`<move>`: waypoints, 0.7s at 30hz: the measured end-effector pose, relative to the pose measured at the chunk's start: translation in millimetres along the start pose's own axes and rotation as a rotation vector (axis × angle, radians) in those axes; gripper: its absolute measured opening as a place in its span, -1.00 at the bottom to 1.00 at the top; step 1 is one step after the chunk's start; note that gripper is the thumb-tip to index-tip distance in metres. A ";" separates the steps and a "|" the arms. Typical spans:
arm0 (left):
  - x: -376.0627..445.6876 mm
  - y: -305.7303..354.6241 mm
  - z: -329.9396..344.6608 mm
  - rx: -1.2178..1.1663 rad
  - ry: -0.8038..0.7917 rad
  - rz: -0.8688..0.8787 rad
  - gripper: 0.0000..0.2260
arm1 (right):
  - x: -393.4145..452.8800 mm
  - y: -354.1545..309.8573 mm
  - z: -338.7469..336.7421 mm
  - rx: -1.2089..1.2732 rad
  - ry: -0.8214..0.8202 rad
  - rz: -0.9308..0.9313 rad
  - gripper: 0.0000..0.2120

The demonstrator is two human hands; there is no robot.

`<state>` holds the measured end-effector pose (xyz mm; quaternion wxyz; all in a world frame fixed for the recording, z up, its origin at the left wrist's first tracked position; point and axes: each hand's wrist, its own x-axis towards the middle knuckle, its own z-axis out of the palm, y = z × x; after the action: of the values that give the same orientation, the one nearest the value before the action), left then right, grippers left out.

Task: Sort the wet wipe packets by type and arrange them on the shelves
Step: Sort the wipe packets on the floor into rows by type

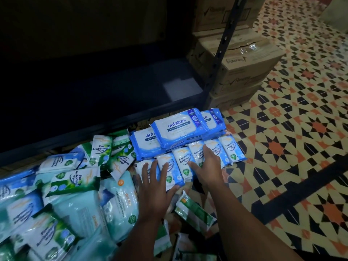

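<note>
Patterned tile floor [293, 140] in cream, orange and black stars, dim room, with a dark metal shelf [105, 95] low at the left, its board bare but for a pale rectangle at the right end, and a slotted upright post [224, 46] at its corner. Behind the post, stacked cardboard boxes [243, 66], some wrapped in clear film. On the floor before the shelf edge, a stack of big blue antabax packets [178, 127], and just in front of it a neat row of small blue fragrance-free packets [216, 149] standing side by side, touching. Left hand [156, 187] laid flat with fingers spread and straight on the left end of that row, gripping nothing. Right hand [205, 164] likewise flat, fingers straight, pressing on the middle packets of the row, thumb stretched leftward. To the left, a loose jumble of green pine packets [75, 181] and large pale teal packets [116, 204], overlapping and tilted every way, crowding up against the shelf front. Between the forearms, one green packet [195, 210] lying slantwise on the floor
</note>
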<state>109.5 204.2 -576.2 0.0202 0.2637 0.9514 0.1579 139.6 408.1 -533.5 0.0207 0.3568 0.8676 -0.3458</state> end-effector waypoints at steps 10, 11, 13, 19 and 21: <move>2.6 -16.6 -45.9 -0.205 -0.133 0.063 -0.33 | -30.6 -14.1 -17.7 -0.220 -0.140 -0.090 -0.23; -5.4 -20.9 -52.1 -0.207 -0.105 0.101 -0.38 | -41.9 -14.0 -16.1 -0.227 -0.150 -0.109 -0.27; -14.9 -30.7 -58.6 -0.237 -0.127 0.138 -0.50 | -57.0 -14.6 -12.1 -0.224 -0.163 -0.159 -0.40; -65.1 -48.0 -87.0 -0.269 -0.271 0.152 -0.79 | -114.3 -12.3 5.1 -0.203 -0.300 -0.274 -0.86; -80.8 -50.7 -92.6 -0.253 -0.329 0.191 -0.76 | -136.8 -12.1 9.0 -0.135 -0.383 -0.276 -0.84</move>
<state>142.6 95.1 -507.6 0.1928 0.3699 0.8788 0.2318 231.9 313.7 -494.6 0.1610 0.1607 0.9095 -0.3479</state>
